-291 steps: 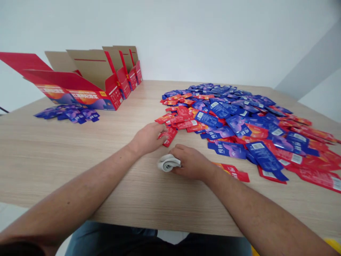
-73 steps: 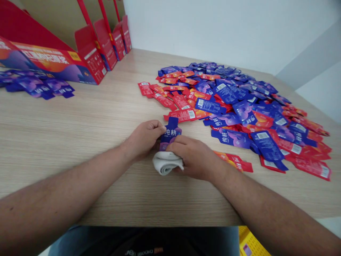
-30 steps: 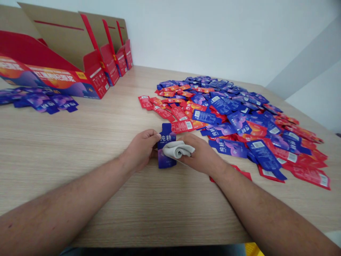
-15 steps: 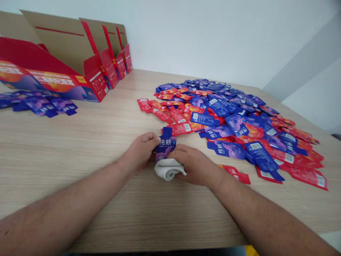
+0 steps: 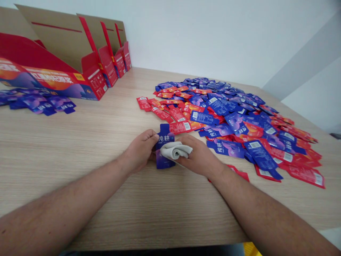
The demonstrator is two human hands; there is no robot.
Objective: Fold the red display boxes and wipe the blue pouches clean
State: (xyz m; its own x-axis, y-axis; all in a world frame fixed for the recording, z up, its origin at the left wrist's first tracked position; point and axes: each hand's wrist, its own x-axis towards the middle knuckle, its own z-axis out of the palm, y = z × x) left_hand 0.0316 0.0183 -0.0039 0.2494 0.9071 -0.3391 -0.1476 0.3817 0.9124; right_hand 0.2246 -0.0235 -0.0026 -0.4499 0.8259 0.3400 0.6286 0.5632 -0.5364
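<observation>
My left hand point(image 5: 144, 149) pinches the left edge of a blue-purple sachet point(image 5: 165, 164) with white lettering, held near the middle of the table. A rolled white cloth point(image 5: 176, 150) is gripped in my right hand point(image 5: 198, 154), its coiled end lying across the sachet's front. The cloth hides part of the sachet's middle. Just beyond and to the right spreads a large heap of blue and red sachets point(image 5: 205, 118). One red sachet point(image 5: 241, 175) is partly covered by my right forearm.
Open red cartons point(image 5: 102, 85) with raised cardboard lids stand in a row at the back left. Several blue sachets point(image 5: 37, 103) lie before them. A white wall point(image 5: 202, 35) borders the wooden table point(image 5: 112, 124) at the back. Something yellow point(image 5: 252, 249) shows below the front edge.
My right hand has moved the rolled cloth up and to the right over the sachet, exposing its lower end. My left hand keeps its pinch on the sachet's edge.
</observation>
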